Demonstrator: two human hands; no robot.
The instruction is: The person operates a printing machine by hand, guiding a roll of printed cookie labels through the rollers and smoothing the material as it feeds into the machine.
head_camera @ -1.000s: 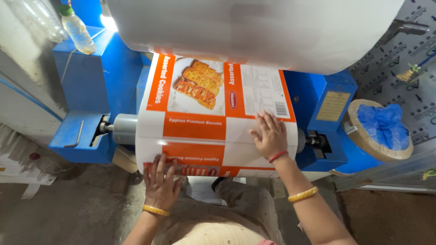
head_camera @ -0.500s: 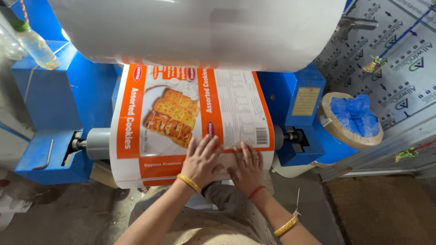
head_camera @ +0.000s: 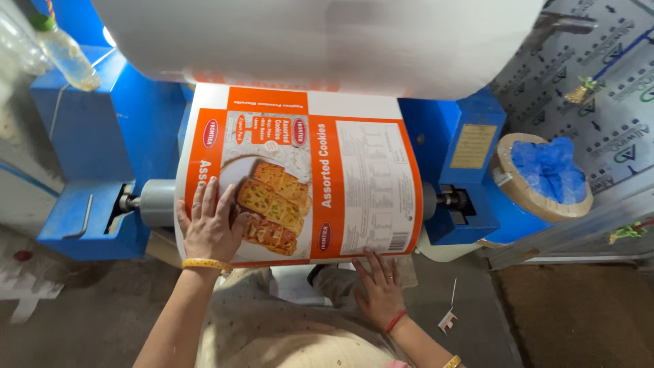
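- Pressed flat, fingers spread, on the near left part of the printed packaging film (head_camera: 354, 177): left hand (head_camera: 210, 228), gripping nothing, yellow bangle (head_camera: 206, 264) at the wrist.
- Laid open under the film's near edge, right of middle: right hand (head_camera: 379, 289), fingertips touching the edge, nothing clasped; red thread (head_camera: 395, 320) at the wrist.
- Hung as an orange-and-white sheet from the big pale roll (head_camera: 327, 37) at the far side, curved over a grey roller (head_camera: 155, 202) across the middle of the scene.
- Left edge of the film just beside the roller's bare end; right edge close to the shaft (head_camera: 446, 199) in the blue machine frame (head_camera: 95, 136).
- Free room only below the near edge, over the person's lap; blue frame blocks shut in both sides.
- Far left: plastic bottle (head_camera: 65, 51), hung tilted against the frame.
- Right: round cardboard tub (head_camera: 507, 180) holding blue wrapping, against a grey perforated sheet (head_camera: 599, 88).
- Below: dusty concrete floor (head_camera: 88, 320), with a small white scrap (head_camera: 447, 319) near the right wrist.
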